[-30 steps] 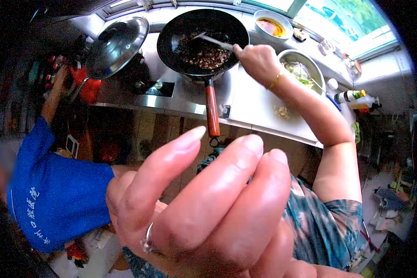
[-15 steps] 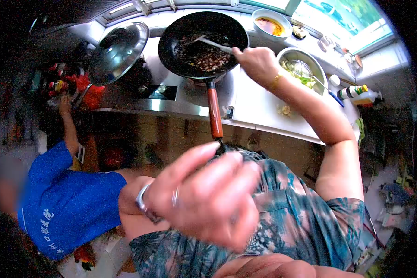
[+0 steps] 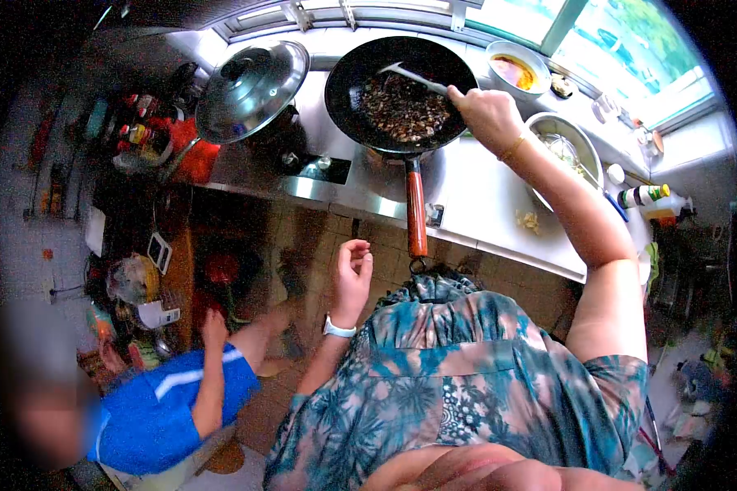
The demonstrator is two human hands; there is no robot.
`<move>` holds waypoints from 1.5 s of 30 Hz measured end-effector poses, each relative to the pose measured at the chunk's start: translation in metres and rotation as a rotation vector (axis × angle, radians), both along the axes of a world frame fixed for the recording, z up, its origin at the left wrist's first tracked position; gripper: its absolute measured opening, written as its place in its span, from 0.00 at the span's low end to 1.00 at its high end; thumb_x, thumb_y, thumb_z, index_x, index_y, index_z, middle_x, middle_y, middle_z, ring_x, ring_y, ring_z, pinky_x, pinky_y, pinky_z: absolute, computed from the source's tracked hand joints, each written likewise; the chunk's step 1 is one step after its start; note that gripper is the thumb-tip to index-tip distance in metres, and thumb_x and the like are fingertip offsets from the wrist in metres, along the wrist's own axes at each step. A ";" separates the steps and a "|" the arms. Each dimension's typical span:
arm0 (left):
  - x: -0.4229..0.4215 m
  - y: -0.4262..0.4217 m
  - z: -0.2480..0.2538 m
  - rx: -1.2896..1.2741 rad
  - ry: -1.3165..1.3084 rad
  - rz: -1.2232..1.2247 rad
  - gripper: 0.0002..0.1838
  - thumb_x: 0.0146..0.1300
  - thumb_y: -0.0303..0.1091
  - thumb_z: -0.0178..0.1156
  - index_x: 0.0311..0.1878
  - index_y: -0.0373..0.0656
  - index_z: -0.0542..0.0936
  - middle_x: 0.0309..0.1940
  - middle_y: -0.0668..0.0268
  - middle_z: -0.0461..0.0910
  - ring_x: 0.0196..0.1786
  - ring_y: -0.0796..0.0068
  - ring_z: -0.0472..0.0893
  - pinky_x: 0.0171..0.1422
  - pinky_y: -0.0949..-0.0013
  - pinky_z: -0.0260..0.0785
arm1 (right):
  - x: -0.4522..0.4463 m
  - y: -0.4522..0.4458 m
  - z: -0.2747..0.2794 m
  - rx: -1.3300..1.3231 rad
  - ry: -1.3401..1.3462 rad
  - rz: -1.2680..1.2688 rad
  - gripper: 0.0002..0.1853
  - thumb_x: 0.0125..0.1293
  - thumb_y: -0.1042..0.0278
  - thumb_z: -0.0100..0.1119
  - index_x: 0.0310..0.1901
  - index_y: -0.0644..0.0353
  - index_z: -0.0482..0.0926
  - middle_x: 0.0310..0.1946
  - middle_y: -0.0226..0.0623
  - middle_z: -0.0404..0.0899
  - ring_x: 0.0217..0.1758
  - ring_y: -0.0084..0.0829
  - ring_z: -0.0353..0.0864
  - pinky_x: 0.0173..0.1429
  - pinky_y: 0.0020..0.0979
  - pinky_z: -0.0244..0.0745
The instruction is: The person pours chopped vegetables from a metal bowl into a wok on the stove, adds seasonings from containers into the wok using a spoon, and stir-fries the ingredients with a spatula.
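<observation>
My right hand is closed around the handle of a light grey spatula, whose far end reaches across a black wok. Dark brown chopped food covers the bottom of the wok. The wok's reddish wooden handle points toward my body. Just left of that handle, my left hand is raised over the floor, with a white watch on the wrist. Its fingers are loosely curled, apart from the thumb, and hold nothing.
A domed metal lid is left of the wok. A bowl with reddish-orange liquid and a steel basin stand to the right. Small yellowish pieces lie on the white counter. Another person in blue is low at my left.
My left hand has dropped away from in front of the camera to beside the wok handle. The other person's arm has come down from the counter. My right hand keeps hold of the spatula.
</observation>
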State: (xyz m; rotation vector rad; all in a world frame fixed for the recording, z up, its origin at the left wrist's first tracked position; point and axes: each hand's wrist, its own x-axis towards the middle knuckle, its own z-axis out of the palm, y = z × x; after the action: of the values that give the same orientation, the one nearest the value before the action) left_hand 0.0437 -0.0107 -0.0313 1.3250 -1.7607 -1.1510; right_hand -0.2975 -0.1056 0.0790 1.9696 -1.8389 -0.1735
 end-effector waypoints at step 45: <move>-0.035 0.039 -0.049 1.025 0.448 -0.405 0.23 0.73 0.42 0.46 0.65 0.38 0.64 0.56 0.56 0.74 0.54 0.70 0.77 0.58 0.65 0.72 | -0.138 0.213 -0.095 -0.395 -0.550 -0.362 0.23 0.52 0.61 0.64 0.52 0.55 0.79 0.44 0.42 0.79 0.49 0.42 0.78 0.55 0.38 0.74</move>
State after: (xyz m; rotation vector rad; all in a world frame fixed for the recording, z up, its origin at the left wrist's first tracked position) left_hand 0.0086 0.0285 -0.0808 1.0548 -1.1128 -2.5548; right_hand -0.4351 0.1078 -0.0157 1.4854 -2.3336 0.6378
